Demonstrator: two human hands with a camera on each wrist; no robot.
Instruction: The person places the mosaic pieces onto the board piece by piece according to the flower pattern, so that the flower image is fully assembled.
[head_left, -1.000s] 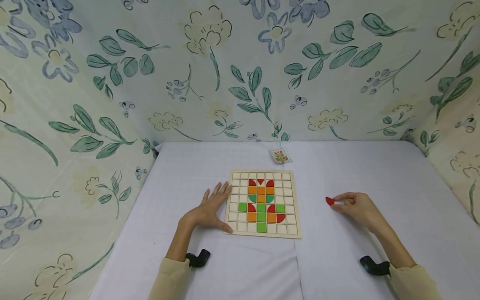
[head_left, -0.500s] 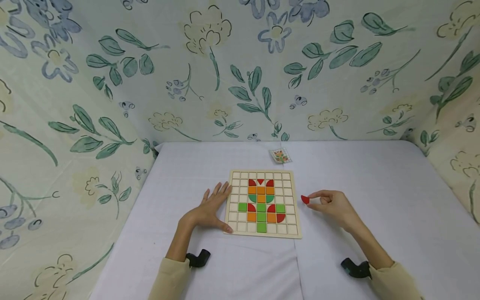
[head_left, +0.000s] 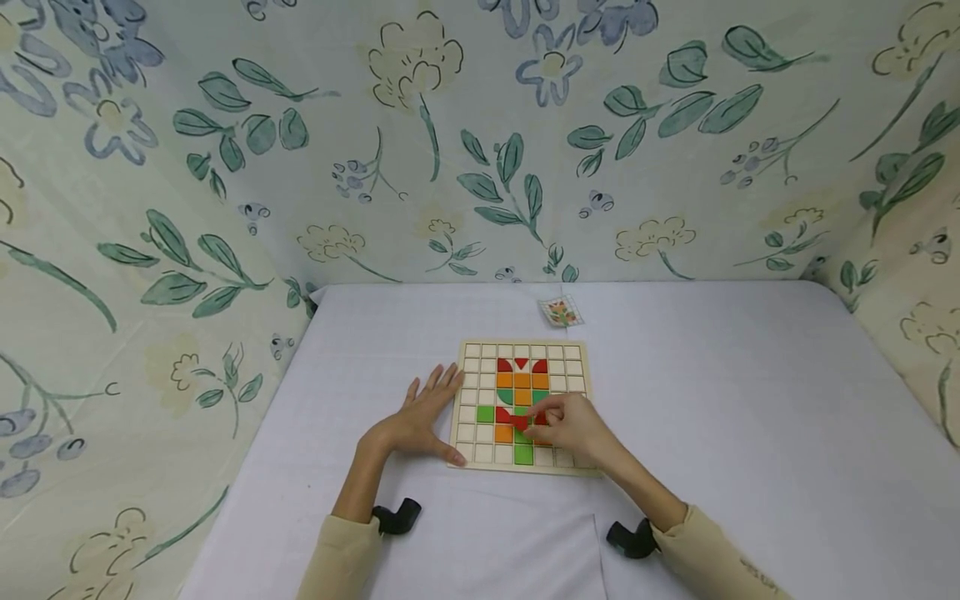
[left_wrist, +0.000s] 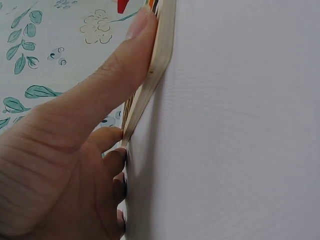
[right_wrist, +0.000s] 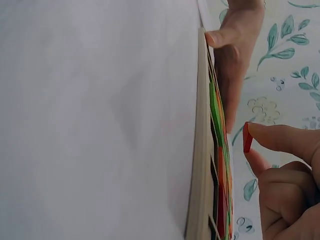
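A wooden grid board (head_left: 573, 354) lies on the white cloth, with red, orange and green flat tiles forming a flower pattern in its cells. My left hand (head_left: 411, 427) rests at the board's left side, fingers spread, the thumb on the near left corner. Over the lower middle of the pattern, my right hand (head_left: 573, 427) pinches a small red tile (right_wrist: 247, 137) between thumb and forefinger. In the right wrist view this tile is held apart from the board's surface. The right hand covers several tiles on the right part of the pattern.
A small card (head_left: 561, 312) printed with a similar flower on a grid lies behind the board. Floral fabric (head_left: 480, 208) hangs behind the table. Black wrist cameras (head_left: 632, 540) sit at both sleeves.
My right hand has moved left with the red tile, from the cloth right of the board to above the pattern. The left hand and the board have stayed put.
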